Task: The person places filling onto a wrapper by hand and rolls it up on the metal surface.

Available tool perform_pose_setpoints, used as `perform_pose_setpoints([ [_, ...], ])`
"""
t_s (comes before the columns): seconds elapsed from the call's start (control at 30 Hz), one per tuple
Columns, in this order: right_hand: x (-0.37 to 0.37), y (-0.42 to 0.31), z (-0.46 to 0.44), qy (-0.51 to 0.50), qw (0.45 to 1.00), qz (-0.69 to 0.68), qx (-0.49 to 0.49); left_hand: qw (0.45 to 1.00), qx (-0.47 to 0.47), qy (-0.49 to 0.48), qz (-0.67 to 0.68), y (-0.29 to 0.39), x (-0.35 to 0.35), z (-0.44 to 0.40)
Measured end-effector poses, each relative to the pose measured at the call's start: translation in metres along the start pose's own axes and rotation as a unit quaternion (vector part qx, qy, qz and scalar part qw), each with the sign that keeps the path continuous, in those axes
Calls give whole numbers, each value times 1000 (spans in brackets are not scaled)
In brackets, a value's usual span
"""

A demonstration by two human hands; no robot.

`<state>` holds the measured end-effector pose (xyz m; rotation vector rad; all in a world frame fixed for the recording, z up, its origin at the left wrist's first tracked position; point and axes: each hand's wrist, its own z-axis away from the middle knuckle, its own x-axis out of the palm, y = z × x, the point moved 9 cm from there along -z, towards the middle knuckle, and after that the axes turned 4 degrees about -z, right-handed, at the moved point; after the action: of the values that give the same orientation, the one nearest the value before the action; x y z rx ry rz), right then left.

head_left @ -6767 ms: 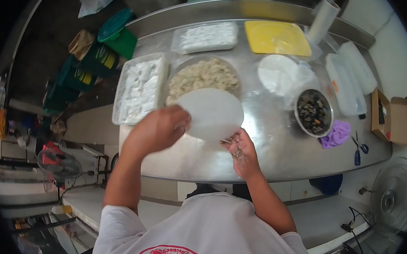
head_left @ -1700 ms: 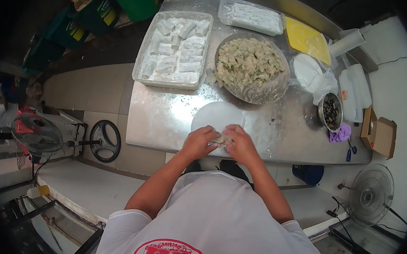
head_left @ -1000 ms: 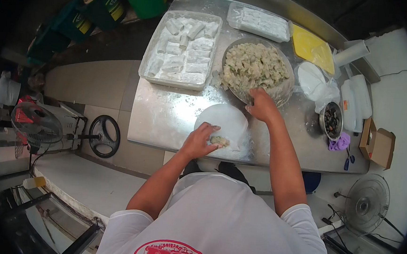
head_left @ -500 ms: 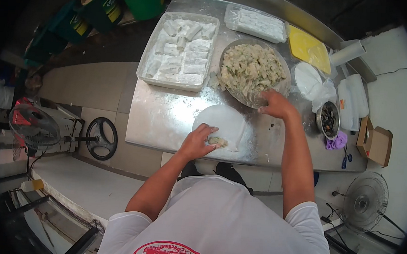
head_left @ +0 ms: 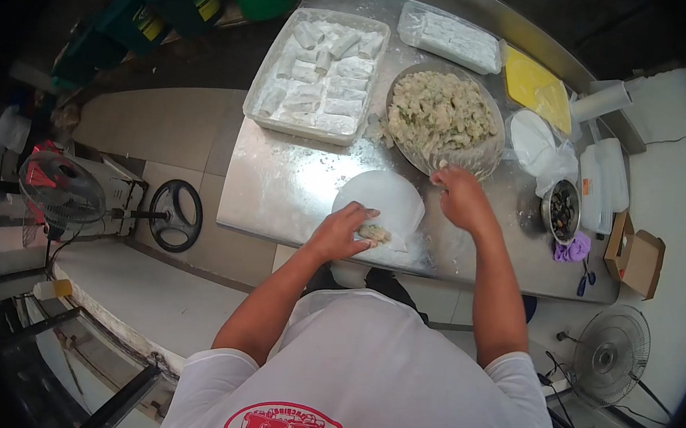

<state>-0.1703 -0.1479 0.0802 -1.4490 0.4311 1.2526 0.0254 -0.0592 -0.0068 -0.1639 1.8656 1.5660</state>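
Note:
My left hand (head_left: 339,234) rests at the left edge of a round white wrapper (head_left: 384,197), thumb and fingers apart. Beside its fingertips lies a small lump of pale filling (head_left: 373,233) on the wrapper's near part. My right hand (head_left: 462,198) is at the near rim of a wide metal bowl (head_left: 419,165) heaped with chunky filling (head_left: 442,109). Its fingers are curled together around a small pale bit that I cannot make out. To the left, a plastic tub (head_left: 301,131) holds several flour-dusted rolls (head_left: 342,107).
Behind the bowl are another container of white rolls (head_left: 450,40) and a yellow board (head_left: 539,88). To the right lie a stack of round wrappers (head_left: 531,140), a small bowl of dark pieces (head_left: 560,209), a purple cloth (head_left: 573,247) and an open cardboard box (head_left: 634,254).
My right hand has drawn back from inside the bowl to its near rim, and its fingers have closed. My left hand stays by the filling. The whole view has shifted slightly.

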Motion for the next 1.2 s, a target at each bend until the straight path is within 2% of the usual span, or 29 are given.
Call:
perform_pose_setpoints([
  [0.1,23,-28,29,95,977,-188,-45,998,60,-5,-33,8,2,0],
  [0.2,74,-42,48,88,975,-198,-56,998,34,-41,-39,6,8,-2],
  [0.3,108,-38,59,48,985,-165,7,998,36,-28,-36,3,8,-2],
  [0.4,125,-32,66,104,981,-160,-21,999,31,-35,-24,4,8,-5],
  [0.47,125,-34,72,179,971,-150,-52,999,31,-20,-28,8,5,-5],
  [0.67,120,-32,75,171,962,-209,22,998,1,-21,-58,9,14,-6],
  [0.8,128,-22,73,144,956,-246,69,996,14,-24,-84,10,18,-6],
  [0.9,126,-23,69,179,962,-202,36,995,43,-20,-85,15,14,-6],
  [0.97,121,-38,67,196,972,-107,-66,996,51,-24,-65,17,12,-7],
  [1.03,121,-38,67,204,976,-75,-33,995,66,-27,-69,18,13,-7],
  [1.13,123,-36,67,197,977,-67,-41,995,67,-27,-74,22,14,-8],
  [1.2,115,-38,71,224,966,-87,-98,995,56,-27,-77,26,13,-8],
])
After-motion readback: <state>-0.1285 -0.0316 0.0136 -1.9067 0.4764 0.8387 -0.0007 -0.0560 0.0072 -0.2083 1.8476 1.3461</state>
